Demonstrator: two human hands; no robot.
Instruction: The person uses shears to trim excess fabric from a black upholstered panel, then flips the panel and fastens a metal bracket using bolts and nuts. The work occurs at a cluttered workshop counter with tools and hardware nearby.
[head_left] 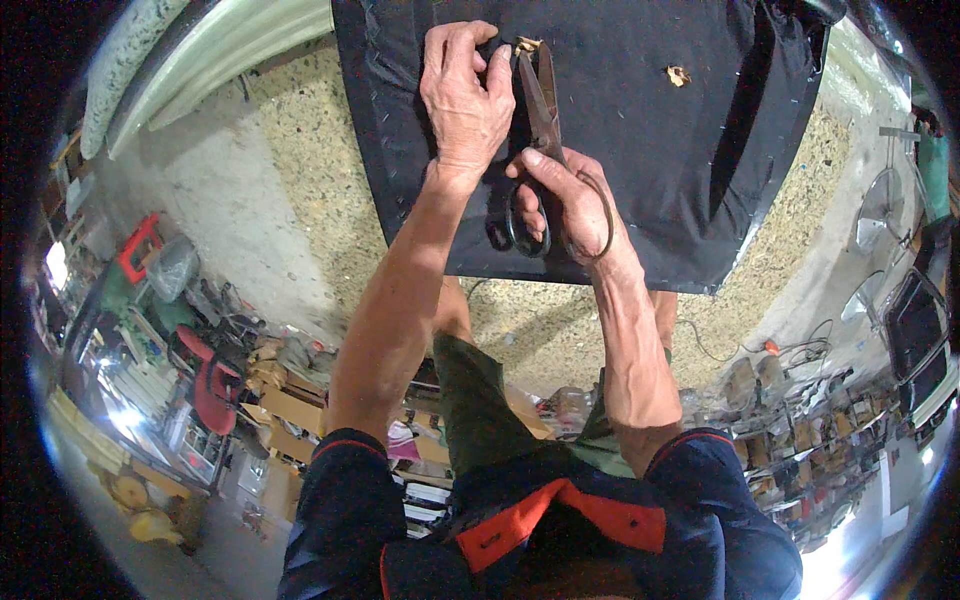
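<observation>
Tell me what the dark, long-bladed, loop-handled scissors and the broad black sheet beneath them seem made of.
Dark, long-bladed, loop-handled scissors: probably steel, given the dull brownish-grey blades; handles may be coated. Broad black sheet: likely matte fabric, given its soft creases; woven or nonwoven, I can't tell.

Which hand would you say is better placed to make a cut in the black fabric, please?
Probably the right hand: it holds the scissors, blades pointing forward, tips beside a yellowish scrap. The left hand is over the black fabric, with no tool visible, and seems better placed to steady it.
</observation>
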